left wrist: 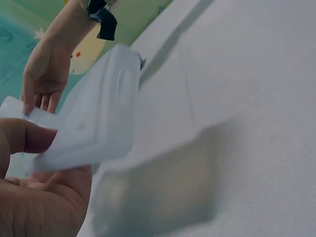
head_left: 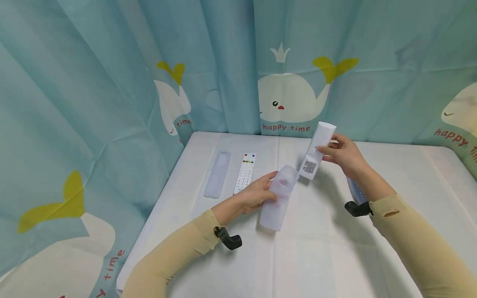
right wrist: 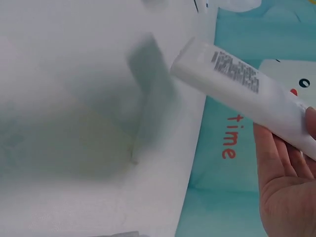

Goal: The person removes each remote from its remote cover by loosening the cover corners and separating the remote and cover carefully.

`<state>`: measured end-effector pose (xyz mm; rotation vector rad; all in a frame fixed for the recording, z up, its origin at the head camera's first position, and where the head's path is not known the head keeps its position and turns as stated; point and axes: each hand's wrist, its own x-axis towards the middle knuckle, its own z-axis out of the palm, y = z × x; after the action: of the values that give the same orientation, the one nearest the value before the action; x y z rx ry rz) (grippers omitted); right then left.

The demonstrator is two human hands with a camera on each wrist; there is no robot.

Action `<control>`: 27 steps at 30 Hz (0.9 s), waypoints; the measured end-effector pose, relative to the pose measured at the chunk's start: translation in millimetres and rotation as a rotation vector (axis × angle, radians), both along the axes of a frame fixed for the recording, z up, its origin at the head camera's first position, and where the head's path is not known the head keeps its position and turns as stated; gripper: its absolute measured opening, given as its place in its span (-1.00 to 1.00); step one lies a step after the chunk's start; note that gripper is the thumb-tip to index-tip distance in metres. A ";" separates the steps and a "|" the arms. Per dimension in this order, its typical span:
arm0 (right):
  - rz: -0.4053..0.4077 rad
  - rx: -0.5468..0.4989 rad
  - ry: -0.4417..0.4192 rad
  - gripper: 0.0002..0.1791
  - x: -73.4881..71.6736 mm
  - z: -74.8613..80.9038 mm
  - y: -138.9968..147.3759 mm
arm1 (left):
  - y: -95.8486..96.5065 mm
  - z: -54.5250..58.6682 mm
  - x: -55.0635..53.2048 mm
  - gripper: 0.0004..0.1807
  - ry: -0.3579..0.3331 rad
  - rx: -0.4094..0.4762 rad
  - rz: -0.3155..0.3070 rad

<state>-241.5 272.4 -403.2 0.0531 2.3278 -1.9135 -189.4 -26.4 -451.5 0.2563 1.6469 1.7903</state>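
Note:
My left hand [head_left: 257, 194] grips a translucent, soft-looking remote control cover [head_left: 277, 207] over the middle of the table, thumb on its upper face. In the left wrist view the cover [left wrist: 106, 106] looks like a hollow, rounded case, with the left thumb [left wrist: 29, 137] on it. My right hand [head_left: 344, 155] holds a white remote control [head_left: 320, 138] between thumb and fingers, tilted above the table, its back with a printed code label turned into view. The right wrist view shows that remote [right wrist: 237, 84] too. Its lower end is close to the cover's upper end; contact cannot be told.
Left on the table [head_left: 316, 256] lie another translucent cover [head_left: 217, 174] and a white remote with buttons [head_left: 246, 169]. A bluish object [head_left: 355, 191] is partly hidden behind the right wrist. A whale-print curtain [head_left: 231, 82] hangs behind the table and along its left side.

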 end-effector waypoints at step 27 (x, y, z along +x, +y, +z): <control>0.091 0.385 0.223 -0.41 25.6 -8.0 -6.7 | -7.0 -2.3 -9.4 -0.24 -0.083 -0.007 0.295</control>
<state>-215.9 265.7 -411.2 -0.2368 2.7595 -1.4720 -198.7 -33.3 -453.8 -0.0683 1.7004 1.9803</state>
